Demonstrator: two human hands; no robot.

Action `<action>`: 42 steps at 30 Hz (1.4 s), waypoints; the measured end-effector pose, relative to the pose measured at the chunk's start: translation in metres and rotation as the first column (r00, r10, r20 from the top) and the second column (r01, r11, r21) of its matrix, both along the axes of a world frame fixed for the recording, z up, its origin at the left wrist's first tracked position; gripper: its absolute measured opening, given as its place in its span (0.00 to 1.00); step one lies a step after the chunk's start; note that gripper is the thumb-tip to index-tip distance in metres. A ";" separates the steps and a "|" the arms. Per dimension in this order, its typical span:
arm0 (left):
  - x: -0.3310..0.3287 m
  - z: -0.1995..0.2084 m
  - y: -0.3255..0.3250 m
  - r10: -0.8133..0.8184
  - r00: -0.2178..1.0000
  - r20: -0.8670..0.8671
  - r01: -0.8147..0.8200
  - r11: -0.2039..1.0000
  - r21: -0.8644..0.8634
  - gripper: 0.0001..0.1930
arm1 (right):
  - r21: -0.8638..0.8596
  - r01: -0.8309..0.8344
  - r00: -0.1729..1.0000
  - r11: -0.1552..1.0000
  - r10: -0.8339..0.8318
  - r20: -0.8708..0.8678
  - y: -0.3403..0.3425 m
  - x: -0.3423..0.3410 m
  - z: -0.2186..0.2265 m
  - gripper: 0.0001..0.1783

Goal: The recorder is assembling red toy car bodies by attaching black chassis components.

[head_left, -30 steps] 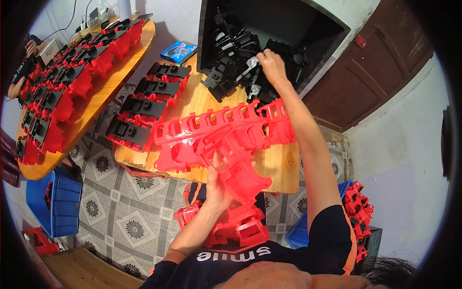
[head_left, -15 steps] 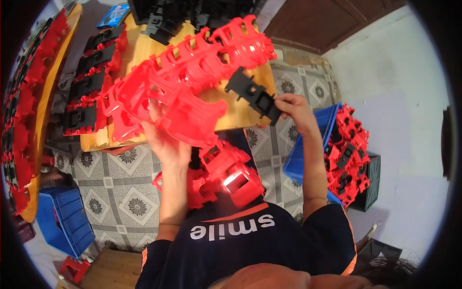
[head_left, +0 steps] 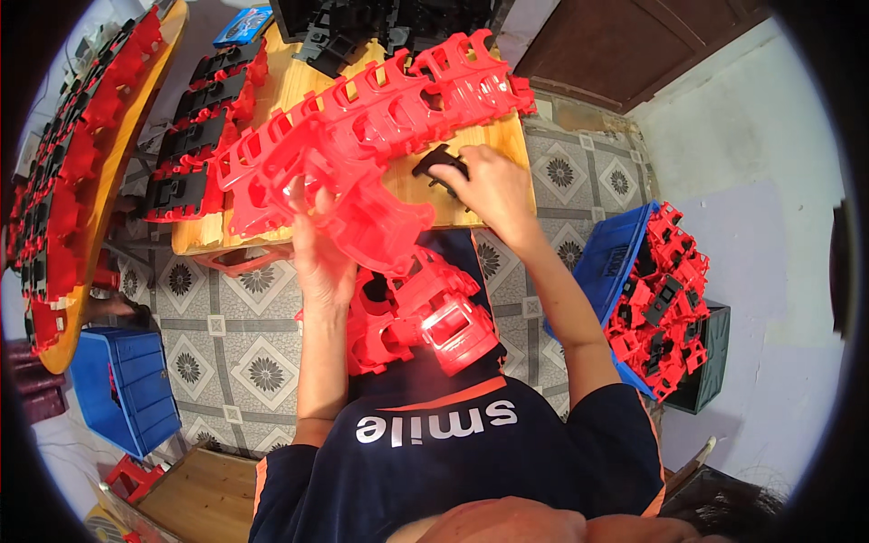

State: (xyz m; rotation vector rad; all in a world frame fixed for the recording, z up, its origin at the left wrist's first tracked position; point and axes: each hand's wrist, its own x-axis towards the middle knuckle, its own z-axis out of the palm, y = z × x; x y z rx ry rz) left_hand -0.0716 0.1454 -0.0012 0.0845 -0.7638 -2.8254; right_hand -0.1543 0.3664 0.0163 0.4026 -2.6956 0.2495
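Observation:
My left hand (head_left: 321, 258) is closed on a glossy red plastic part (head_left: 385, 222), a curved shell with cut-outs, tilted above the table's near edge. Behind that part, long rows of similar red plastic parts (head_left: 389, 109) lie across the table. Just to the right, my right hand (head_left: 498, 190) grips a black plastic plate (head_left: 441, 166) with its thumb over it. The fingers hide much of this plate, and it is apart from the red part. More red parts (head_left: 444, 317) rest on my lap, below my left hand.
Red parts with black plates (head_left: 186, 140) line the left of the wooden table (head_left: 507, 140). A black bin (head_left: 290, 18) of black pieces stands at the back. To the right, a blue crate (head_left: 615, 253) adjoins a heap of red and black pieces. Another blue crate (head_left: 136, 398) sits lower left.
My right hand has moved left and upward with the black plate, which is now turned and partly covered. My left hand still holds the red part. The whole view has shifted slightly.

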 end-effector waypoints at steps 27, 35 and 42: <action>-0.002 0.028 0.005 -0.313 0.949 -0.045 0.311 0.949 -0.048 0.32 | -0.061 -0.719 0.691 0.692 0.703 -0.167 -0.040 0.079 0.114 0.18; -0.004 0.023 0.009 -0.223 0.975 0.010 0.223 0.971 -0.090 0.29 | 0.003 -0.711 0.698 0.703 0.706 -0.117 -0.046 0.087 0.111 0.20; -0.002 0.023 0.002 -0.334 0.942 -0.029 0.333 0.943 -0.022 0.30 | 0.006 -0.689 0.722 0.724 0.687 -0.083 -0.054 0.090 0.110 0.19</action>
